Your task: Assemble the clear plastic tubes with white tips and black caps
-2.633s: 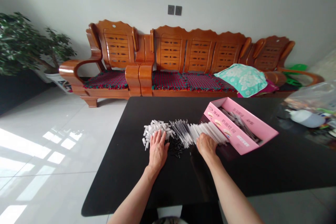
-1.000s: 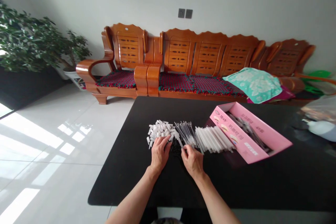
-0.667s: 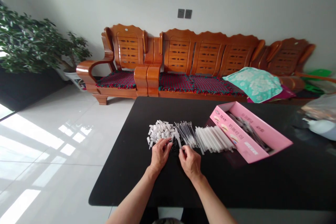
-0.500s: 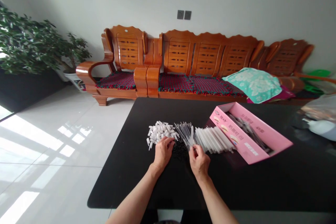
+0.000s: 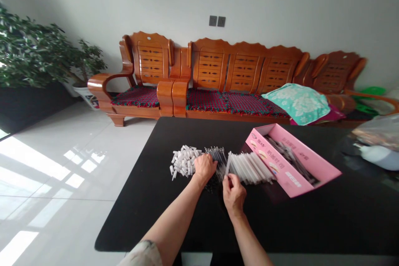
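In my right hand (image 5: 233,193), thumb and fingers pinch a whitish plastic tube (image 5: 228,163), held tilted slightly off upright. My left hand (image 5: 205,168) reaches over the near side of a bundle of thin dark rods (image 5: 215,153). Its fingers are curled at the rods, and what they grip is hidden. A heap of short white cylindrical pieces (image 5: 183,161) lies just left of that hand. Small black pieces (image 5: 211,185) lie below it, partly covered. To the right, a row of whitish tubes (image 5: 252,167) rests side by side on the black table (image 5: 149,212).
A pink open box (image 5: 280,166) holding dark thin pieces stands right of the tubes. Farther right are a plastic bag (image 5: 378,133) and a white rounded object (image 5: 378,156). A wooden sofa (image 5: 243,66) with a turquoise pillow (image 5: 299,102) is behind the table.
My left hand has moved right, from beside the white pieces to the thin rods. My right hand still holds the tube, and the view has shifted slightly.
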